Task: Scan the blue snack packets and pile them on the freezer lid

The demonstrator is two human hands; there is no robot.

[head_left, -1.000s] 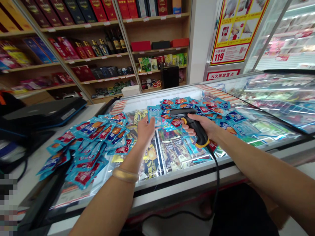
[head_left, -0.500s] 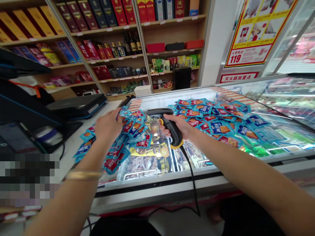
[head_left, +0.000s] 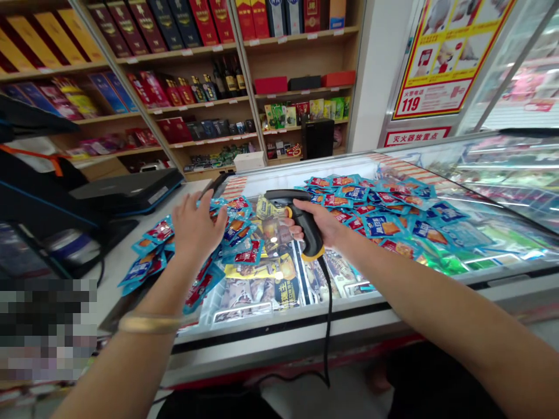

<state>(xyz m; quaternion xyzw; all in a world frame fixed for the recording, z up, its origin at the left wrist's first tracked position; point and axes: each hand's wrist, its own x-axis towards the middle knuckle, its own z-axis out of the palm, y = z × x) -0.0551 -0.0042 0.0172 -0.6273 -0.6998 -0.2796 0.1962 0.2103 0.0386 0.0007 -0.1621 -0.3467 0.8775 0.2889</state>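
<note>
My right hand [head_left: 322, 222] is closed round the grip of a black and yellow barcode scanner [head_left: 299, 220] whose head points left; its black cable [head_left: 326, 326] hangs down over the freezer's front edge. My left hand [head_left: 197, 225] hovers with fingers spread over the left pile of small blue and red snack packets [head_left: 227, 238] and holds nothing. A second, larger pile of the same packets [head_left: 384, 215] lies to the right of the scanner. Both piles rest on the glass lid of a chest freezer [head_left: 305, 326].
A white counter [head_left: 126, 256] with a black till device [head_left: 126, 189] adjoins the freezer on the left. Wooden shelves [head_left: 209, 105] of boxed goods and bottles fill the back wall. Another glass freezer [head_left: 502, 169] stands at right under a yellow and red poster [head_left: 441, 58].
My left hand carried a blue packet from beside the scanner to the left pile and let it go; its fingers are now spread. The scanner hand stayed about where it was.
</note>
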